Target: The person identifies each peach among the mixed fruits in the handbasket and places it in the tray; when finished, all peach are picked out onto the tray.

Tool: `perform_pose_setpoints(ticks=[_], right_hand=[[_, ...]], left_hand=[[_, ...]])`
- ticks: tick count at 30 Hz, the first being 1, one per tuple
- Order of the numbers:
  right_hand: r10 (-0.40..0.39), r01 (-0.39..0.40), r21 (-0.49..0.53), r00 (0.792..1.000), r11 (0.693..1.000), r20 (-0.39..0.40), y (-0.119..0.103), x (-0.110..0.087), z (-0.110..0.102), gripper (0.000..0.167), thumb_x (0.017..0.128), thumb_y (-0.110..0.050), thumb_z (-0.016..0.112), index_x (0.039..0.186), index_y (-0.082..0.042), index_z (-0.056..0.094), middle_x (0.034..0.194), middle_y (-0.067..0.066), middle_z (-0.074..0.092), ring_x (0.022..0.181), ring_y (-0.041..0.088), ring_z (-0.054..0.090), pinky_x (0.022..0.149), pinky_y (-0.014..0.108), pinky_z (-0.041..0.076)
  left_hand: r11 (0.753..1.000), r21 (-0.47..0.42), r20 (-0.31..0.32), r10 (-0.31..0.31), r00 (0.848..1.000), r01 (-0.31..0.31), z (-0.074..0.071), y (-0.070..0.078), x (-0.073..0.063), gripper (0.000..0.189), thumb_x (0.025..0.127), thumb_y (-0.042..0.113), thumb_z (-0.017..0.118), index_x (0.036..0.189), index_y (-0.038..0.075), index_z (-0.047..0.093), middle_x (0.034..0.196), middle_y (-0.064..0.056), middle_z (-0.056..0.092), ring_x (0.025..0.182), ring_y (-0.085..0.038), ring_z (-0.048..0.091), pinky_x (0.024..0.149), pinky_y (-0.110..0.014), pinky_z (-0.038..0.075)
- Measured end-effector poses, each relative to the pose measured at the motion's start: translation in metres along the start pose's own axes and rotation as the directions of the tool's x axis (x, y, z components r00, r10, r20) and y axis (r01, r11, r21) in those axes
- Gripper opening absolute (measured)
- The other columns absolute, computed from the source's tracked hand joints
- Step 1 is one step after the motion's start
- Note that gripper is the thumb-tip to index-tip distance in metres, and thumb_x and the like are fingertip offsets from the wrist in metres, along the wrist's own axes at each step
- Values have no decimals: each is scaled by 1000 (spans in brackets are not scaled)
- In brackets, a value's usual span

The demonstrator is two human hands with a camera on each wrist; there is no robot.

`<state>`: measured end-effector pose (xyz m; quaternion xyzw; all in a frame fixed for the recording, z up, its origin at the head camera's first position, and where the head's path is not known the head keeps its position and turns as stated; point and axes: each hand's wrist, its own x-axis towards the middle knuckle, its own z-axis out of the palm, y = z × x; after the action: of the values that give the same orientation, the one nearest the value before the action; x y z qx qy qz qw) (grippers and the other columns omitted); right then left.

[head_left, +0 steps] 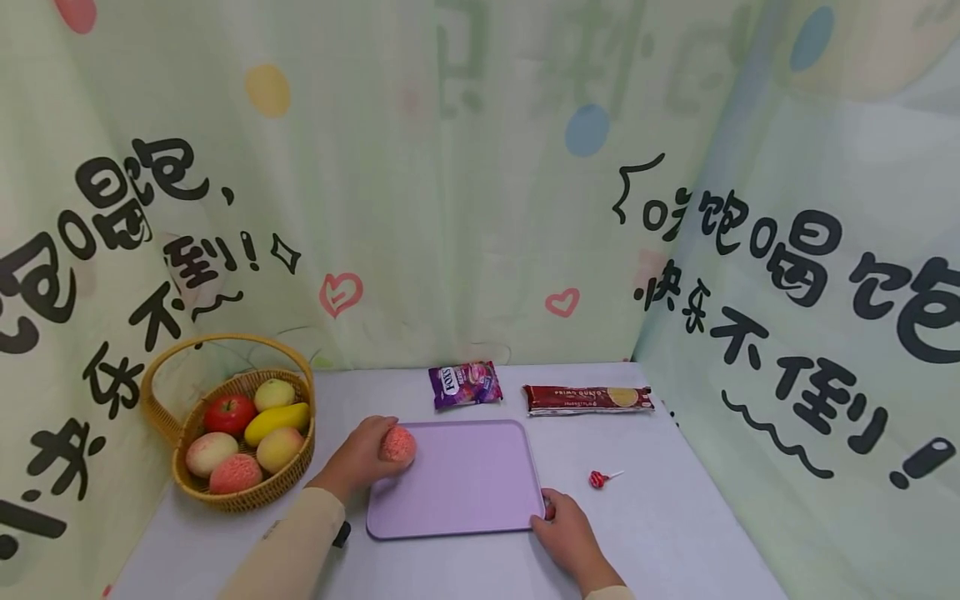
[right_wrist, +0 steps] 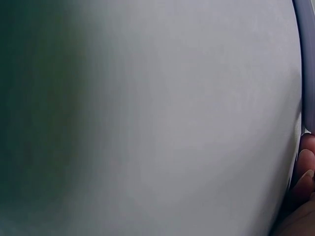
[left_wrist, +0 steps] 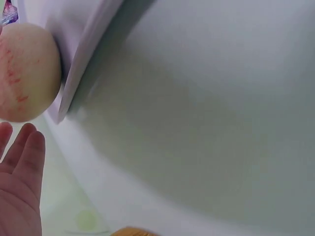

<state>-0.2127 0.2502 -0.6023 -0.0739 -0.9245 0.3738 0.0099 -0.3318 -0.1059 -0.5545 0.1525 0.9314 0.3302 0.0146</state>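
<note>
My left hand (head_left: 367, 454) holds a pinkish-red peach (head_left: 398, 445) between thumb and fingers over the upper left corner of a light purple tray (head_left: 465, 483). In the left wrist view the peach (left_wrist: 29, 73) shows a pale underside with red streaks, close over the tray's rim (left_wrist: 83, 64). My right hand (head_left: 570, 537) grips the tray's lower right corner, its thumb at the near edge and its fingers at the right side. Only its curled fingers (right_wrist: 306, 164) show in the right wrist view, beside the tray's edge (right_wrist: 306, 69).
A wicker basket (head_left: 247, 502) of fruit, with a tall handle, stands at the left. Behind the tray lie a purple snack packet (head_left: 465, 385) and a long dark red biscuit pack (head_left: 588, 400). A red lollipop (head_left: 597, 479) lies right of the tray. Printed curtains surround the white table (head_left: 660, 525).
</note>
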Motion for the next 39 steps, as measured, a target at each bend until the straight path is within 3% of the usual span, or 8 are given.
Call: perform_pose_setpoints(ticks=[7, 14, 22, 26, 32, 35, 39], right_hand=[[19, -19, -7, 1000, 1000, 5, 0, 2, 0, 52, 85, -13, 76, 130, 8, 62, 83, 2, 55, 78, 16, 49, 68, 31, 42], [21, -21, -12, 1000, 1000, 7, 0, 3, -1, 51, 85, -13, 76, 130, 7, 62, 83, 3, 54, 77, 17, 49, 67, 31, 41], [1, -1, -18, 1000, 1000, -8, 2, 3, 0, 52, 84, -13, 76, 129, 7, 62, 82, 2, 54, 77, 16, 48, 68, 31, 41], [-4, 4, -16, 1000, 1000, -4, 3, 4, 1, 52, 84, -13, 76, 130, 8, 62, 82, 1, 55, 77, 16, 49, 68, 31, 41], [6, -6, -26, 1000, 1000, 21, 2, 3, 0, 53, 85, -15, 77, 131, 8, 61, 83, 2, 54, 78, 17, 49, 67, 31, 41], [14, -13, -30, 999, 999, 29, 2, 3, -1, 54, 86, -15, 77, 131, 8, 61, 83, 2, 54, 77, 17, 48, 67, 31, 40], [13, -12, -26, 999, 1000, 34, 2, 3, -1, 53, 85, -15, 78, 130, 8, 61, 83, 2, 54, 77, 17, 48, 67, 31, 41]], left_hand=[[995, 93, 47, 32, 998, -37, -23, -2, -6, 85, 79, 37, 90, 150, 12, 50, 151, -14, 51, 139, -35, 50, 114, -54, 43], [982, 165, 71, 79, 994, -90, -44, -11, -14, 77, 83, 32, 87, 150, 19, 51, 151, -6, 52, 138, -28, 52, 112, -52, 46], [965, 237, 94, 94, 991, -114, -71, -15, -20, 74, 84, 30, 86, 149, 18, 52, 150, -8, 53, 136, -29, 53, 109, -50, 50], [952, 281, 81, 99, 992, -118, -86, -18, -25, 75, 82, 32, 87, 147, 17, 54, 148, -10, 54, 135, -32, 53, 107, -52, 51], [935, 323, 12, 147, 989, -143, -102, -29, -30, 75, 81, 35, 88, 145, 14, 56, 144, -11, 56, 129, -32, 56, 104, -51, 53], [932, 329, -7, 165, 986, -154, -107, -33, -30, 75, 81, 34, 88, 144, 11, 56, 142, -12, 57, 128, -32, 56, 103, -51, 54], [942, 312, -20, 138, 990, -125, -112, -38, -35, 72, 83, 31, 85, 145, 10, 55, 146, -14, 54, 132, -35, 53, 105, -53, 52]])
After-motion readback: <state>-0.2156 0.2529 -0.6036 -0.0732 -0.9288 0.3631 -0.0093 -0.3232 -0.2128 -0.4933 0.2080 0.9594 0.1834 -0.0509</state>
